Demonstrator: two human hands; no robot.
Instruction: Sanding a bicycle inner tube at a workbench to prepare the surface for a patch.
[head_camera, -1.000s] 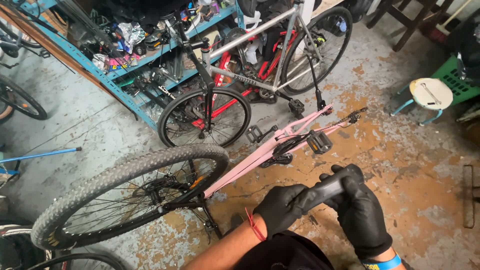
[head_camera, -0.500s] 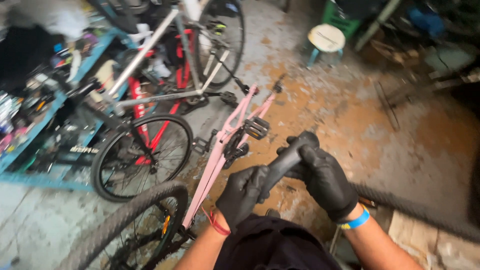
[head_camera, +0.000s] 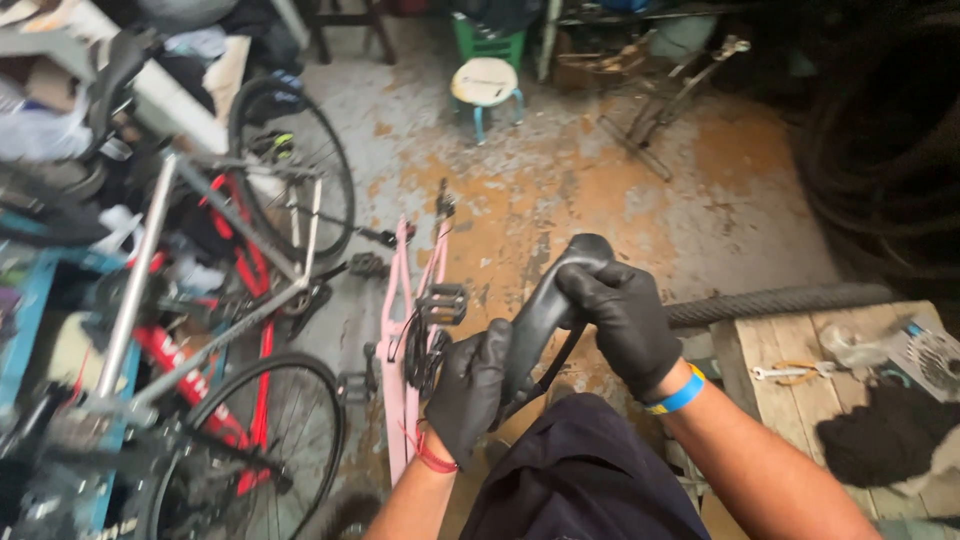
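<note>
Black saddle (head_camera: 545, 305) gripped by left hand (head_camera: 470, 390) and right hand (head_camera: 625, 320), pink frame (head_camera: 400, 350) just left, open floor (head_camera: 620, 200) beyond

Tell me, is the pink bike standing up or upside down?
Upside down. The pink bike frame has its pedal and rear fork ends pointing up.

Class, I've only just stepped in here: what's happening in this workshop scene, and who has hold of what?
A person in black gloves grips a black bicycle saddle with both hands: the left hand low on it, the right hand wrapped near its top. Just beyond lies a pink bicycle frame on the stained concrete floor. Other bicycles crowd the left side, and a wooden bench with a spanner stands at right.
</note>
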